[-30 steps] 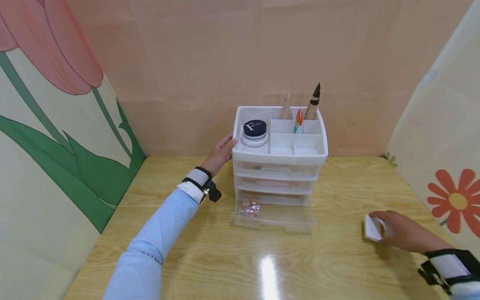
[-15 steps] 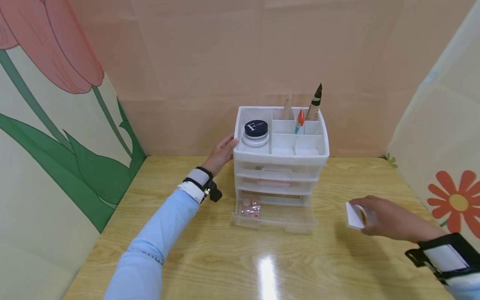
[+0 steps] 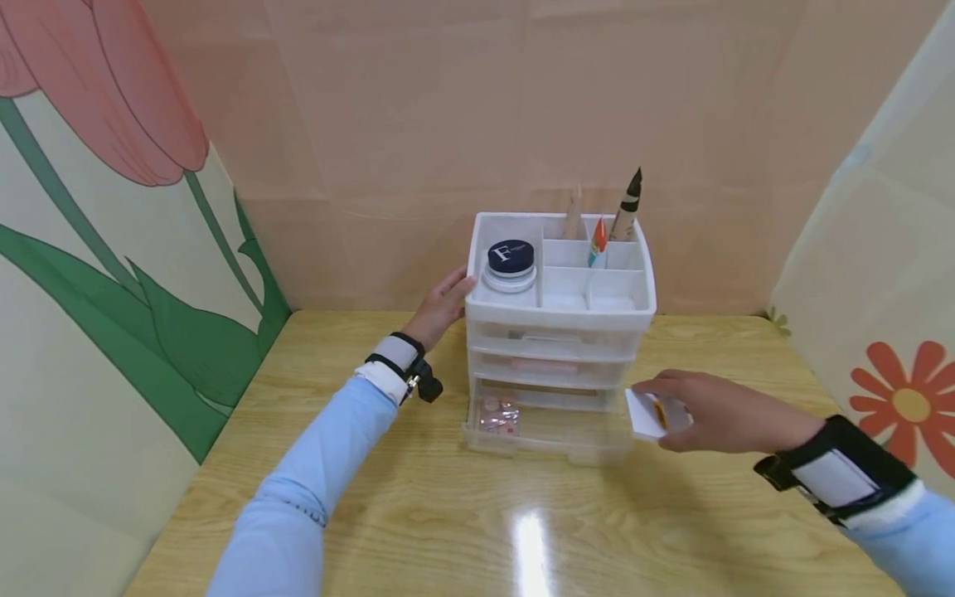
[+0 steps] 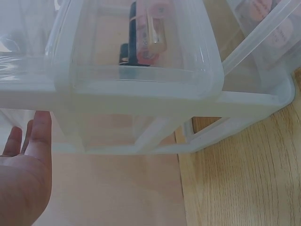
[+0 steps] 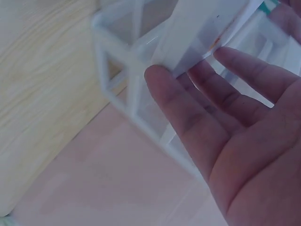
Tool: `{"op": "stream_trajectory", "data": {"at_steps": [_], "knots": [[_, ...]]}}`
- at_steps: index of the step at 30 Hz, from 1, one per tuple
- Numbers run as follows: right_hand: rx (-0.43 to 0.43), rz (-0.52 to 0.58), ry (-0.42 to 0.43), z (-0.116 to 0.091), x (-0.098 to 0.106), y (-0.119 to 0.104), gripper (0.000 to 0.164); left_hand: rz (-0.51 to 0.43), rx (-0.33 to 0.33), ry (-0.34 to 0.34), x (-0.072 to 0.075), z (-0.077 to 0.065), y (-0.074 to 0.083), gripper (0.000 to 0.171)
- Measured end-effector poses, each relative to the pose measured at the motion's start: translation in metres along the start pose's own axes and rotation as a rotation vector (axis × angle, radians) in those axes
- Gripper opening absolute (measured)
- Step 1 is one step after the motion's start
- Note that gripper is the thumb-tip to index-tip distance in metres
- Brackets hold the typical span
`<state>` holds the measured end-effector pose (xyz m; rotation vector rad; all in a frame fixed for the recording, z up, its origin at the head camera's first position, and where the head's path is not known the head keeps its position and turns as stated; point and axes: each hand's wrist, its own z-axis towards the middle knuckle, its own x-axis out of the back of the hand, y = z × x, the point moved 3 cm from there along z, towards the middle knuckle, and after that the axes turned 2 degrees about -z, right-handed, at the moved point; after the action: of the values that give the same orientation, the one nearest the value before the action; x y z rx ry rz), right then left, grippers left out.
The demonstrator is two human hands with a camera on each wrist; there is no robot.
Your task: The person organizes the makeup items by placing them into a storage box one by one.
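A white plastic drawer organizer point(image 3: 559, 317) stands near the back of the table, its clear bottom drawer point(image 3: 548, 448) pulled out. In the drawer's left part lies a small shiny packet with pink round shapes point(image 3: 498, 417). My left hand point(image 3: 438, 311) rests against the organizer's left side, fingers extended. A small flat white box point(image 3: 643, 417) with an orange-brown mark is pinched between thumb and fingers of my right hand point(image 3: 719, 412), at the drawer's right edge in the head view. The right wrist view shows the box point(image 5: 197, 37) over the fingertips, close to the organizer.
In the organizer's top tray sit a round jar with a dark lid point(image 3: 511, 259), a black-tipped tube point(image 3: 627, 207), an orange-and-teal item point(image 3: 598, 242) and a pale pointed item point(image 3: 573, 214). Pink items point(image 4: 148, 37) lie in an upper drawer. A wall rises behind the table point(image 3: 373, 514).
My right hand has lifted the white box off the table at the right and carried it left to the open drawer's right edge. My left hand has stayed at the organizer's side.
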<state>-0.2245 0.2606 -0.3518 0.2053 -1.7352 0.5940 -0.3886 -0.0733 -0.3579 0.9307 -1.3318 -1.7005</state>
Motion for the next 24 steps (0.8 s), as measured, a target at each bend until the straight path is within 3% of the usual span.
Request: {"op": "stream_trajectory", "data": {"at_steps": [8, 14, 24], "knots": [[0.096, 0.058, -0.122, 0.033, -0.002, -0.026, 0.064, -0.037, -0.013, -0.003, -0.001, 0.001, -0.001, 0.051], [0.196, 0.088, -0.159, 0.058, -0.013, -0.033, 0.055, -0.045, -0.014, 0.005, -0.001, 0.002, -0.001, 0.05], [0.249, 0.11, -0.261, 0.091, -0.031, -0.037, 0.025, -0.015, -0.016, 0.002, -0.001, 0.001, -0.002, 0.05]]}}
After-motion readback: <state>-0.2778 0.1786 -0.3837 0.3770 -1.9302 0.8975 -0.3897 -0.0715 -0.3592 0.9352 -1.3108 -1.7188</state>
